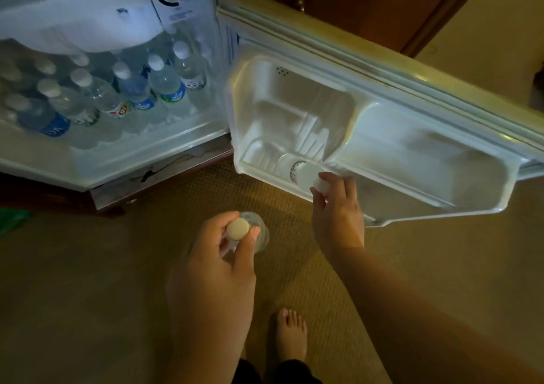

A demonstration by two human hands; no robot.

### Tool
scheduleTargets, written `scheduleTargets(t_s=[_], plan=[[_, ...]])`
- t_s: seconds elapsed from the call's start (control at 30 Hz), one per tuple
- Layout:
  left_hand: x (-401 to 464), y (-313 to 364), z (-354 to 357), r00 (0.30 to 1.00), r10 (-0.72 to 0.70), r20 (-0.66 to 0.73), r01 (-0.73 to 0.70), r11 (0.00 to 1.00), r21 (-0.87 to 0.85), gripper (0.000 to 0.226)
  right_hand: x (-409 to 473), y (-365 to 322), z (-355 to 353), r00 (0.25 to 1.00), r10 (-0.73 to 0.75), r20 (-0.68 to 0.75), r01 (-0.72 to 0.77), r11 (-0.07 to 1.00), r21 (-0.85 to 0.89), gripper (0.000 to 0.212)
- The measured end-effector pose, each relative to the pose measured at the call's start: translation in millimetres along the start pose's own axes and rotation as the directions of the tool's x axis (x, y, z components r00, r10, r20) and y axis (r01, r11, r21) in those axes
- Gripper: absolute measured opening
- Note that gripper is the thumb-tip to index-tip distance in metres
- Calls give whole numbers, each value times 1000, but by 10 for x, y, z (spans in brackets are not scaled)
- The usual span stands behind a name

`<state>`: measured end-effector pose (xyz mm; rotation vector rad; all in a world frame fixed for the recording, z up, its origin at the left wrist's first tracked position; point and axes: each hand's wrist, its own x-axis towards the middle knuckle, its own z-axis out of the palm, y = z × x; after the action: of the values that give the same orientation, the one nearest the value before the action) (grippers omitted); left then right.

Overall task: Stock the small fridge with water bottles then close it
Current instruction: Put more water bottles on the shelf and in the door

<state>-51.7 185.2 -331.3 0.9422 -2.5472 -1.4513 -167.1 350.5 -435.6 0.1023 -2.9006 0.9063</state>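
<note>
The small white fridge (123, 160) stands open on the floor, its lower shelf packed with several clear water bottles (138, 89) with white caps. Its door (412, 136) swings out to the right, with moulded shelves on the inside. My right hand (335, 210) pinches the white cap of a water bottle (303, 174) that stands in the door's lower shelf. My left hand (223, 254) holds a second clear bottle (256, 233) by its white cap, above the carpet in front of the fridge.
Tan carpet (88, 295) covers the floor. My bare foot (290, 336) is below the hands. Dark wooden furniture (368, 6) stands behind the door. Something green (11, 221) lies at the left edge. The fridge rests on a dark wooden base (112, 195).
</note>
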Motion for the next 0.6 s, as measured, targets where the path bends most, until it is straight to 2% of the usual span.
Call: scheduleTargets(t_s=[0.13,0.3,0.4,0.6], plan=[[68,73,125,995,88,55,-90,995,36,29,-60,214,-139,984,152,-90,-146,987,69,31],[146,144,283,978,182,101,-194,974,118,31,-66,381,-306,928,306,-212,-292,952,97,27],[181,181,366,973,206,108,-221,964,148,33,-40,464,-388,890,380,-253,-354,924,144,21],[118,198,475,967,216,133,-236,957,168,28,-36,565,-482,828,476,-297,-428,878,214,23]])
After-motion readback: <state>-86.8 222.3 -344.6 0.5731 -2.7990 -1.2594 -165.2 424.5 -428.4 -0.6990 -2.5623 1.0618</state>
